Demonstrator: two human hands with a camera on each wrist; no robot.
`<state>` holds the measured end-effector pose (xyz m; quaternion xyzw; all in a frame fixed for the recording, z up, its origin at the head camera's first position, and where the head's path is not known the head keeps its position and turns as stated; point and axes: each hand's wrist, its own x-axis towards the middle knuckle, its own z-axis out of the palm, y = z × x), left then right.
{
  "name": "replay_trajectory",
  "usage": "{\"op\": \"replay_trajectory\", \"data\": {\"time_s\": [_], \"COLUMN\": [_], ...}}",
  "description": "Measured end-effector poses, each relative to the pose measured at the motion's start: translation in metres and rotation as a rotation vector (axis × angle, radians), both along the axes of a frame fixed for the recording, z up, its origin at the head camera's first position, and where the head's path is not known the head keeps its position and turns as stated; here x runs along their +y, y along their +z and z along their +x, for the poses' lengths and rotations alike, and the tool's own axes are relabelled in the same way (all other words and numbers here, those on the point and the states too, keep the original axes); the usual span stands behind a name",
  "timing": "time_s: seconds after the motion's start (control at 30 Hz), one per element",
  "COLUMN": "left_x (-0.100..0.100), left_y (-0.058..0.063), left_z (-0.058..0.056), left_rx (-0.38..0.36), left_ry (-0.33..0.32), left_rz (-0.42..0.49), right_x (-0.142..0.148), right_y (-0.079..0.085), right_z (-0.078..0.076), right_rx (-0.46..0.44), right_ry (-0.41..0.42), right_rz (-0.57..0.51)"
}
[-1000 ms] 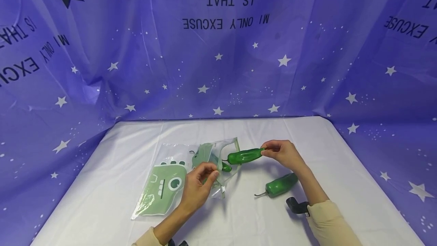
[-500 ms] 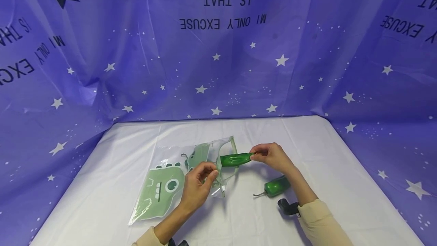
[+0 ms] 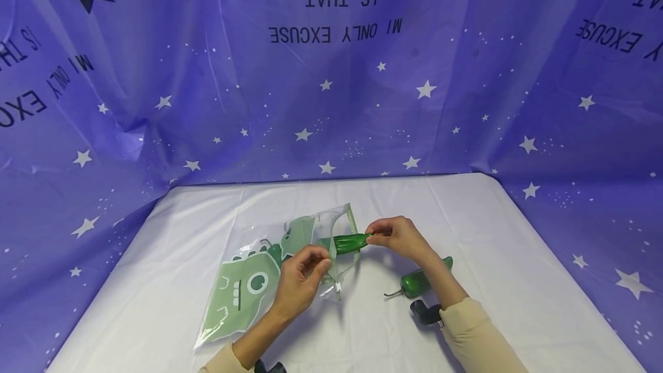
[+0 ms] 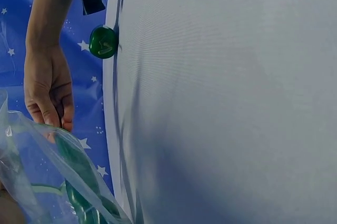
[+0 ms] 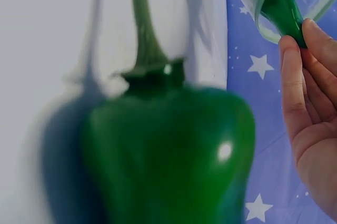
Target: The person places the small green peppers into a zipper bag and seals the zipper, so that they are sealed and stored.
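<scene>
One pepper (image 3: 413, 285) touches white cloth (image 3: 362, 330) before starry curtains (image 3: 352, 108).

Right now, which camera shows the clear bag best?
The head view, since most of the clear bag shows there despite the covering left hand. The left wrist view has a piece, lower left; the right wrist view, only its mouth end, top right.

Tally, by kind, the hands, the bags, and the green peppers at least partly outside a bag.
Hands: 2
Bag: 1
Green peppers: 2, one partly in the bag's mouth, one on the table
Total: 5
</scene>
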<state>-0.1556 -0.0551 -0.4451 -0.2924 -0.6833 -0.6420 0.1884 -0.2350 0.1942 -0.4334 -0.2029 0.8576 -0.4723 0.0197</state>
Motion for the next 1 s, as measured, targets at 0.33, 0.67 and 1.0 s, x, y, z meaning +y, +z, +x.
{"op": "replay_trajectory", "data": {"time_s": [0.33, 0.67, 1.0], "left_x": [0.003, 0.007, 0.009], "left_y": [0.000, 0.002, 0.003], "left_z": [0.001, 0.003, 0.006], "left_rx": [-0.001, 0.012, 0.006], "left_ry": [-0.070, -0.126, -0.143], "left_rz": [0.018, 0.045, 0.045], "right_x": [-0.014, -0.020, -0.024], "right_y": [0.000, -0.002, -0.002], "right_z": [-0.003, -0.005, -0.007], "right_rx": [0.039, 0.047, 0.065], "right_ry": [-0.010, -0.022, -0.063], "right_rz": [0.011, -0.034, -0.043]}}
